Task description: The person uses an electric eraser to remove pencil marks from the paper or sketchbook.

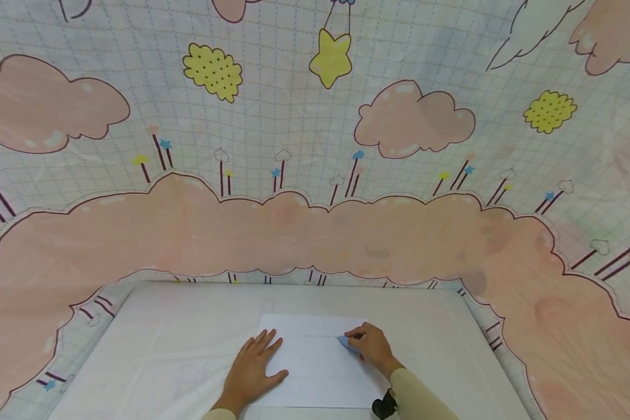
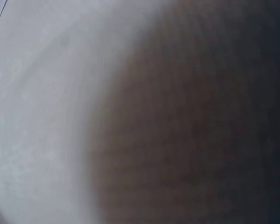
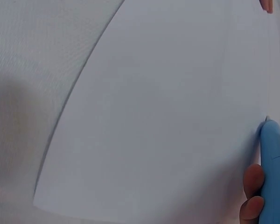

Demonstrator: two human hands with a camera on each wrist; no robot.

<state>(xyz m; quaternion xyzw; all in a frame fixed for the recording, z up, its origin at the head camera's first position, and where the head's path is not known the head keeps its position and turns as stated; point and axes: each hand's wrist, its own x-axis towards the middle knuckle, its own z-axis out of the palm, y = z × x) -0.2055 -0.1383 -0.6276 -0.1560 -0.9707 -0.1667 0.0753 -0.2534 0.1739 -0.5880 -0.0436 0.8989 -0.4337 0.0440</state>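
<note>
A white sheet of paper (image 1: 315, 367) lies on the table, with a faint line across its upper part. My left hand (image 1: 252, 367) rests flat over the sheet's left edge, fingers spread. At the sheet's right side my right hand (image 1: 375, 350) grips a blue tool (image 1: 349, 345) that looks like a utility knife. In the right wrist view this knife (image 3: 273, 172) has a rounded body, and its short tip touches the paper (image 3: 154, 112). The left wrist view is mostly filled by a blurred part of the left hand (image 2: 177, 140).
A white table (image 1: 178, 326) lies under the paper. Around and behind it spreads a printed cloth (image 1: 315, 233) with clouds and stars. A black heart-shaped item (image 1: 384, 404) sits by the right sleeve (image 1: 420, 396), at the paper's lower right corner.
</note>
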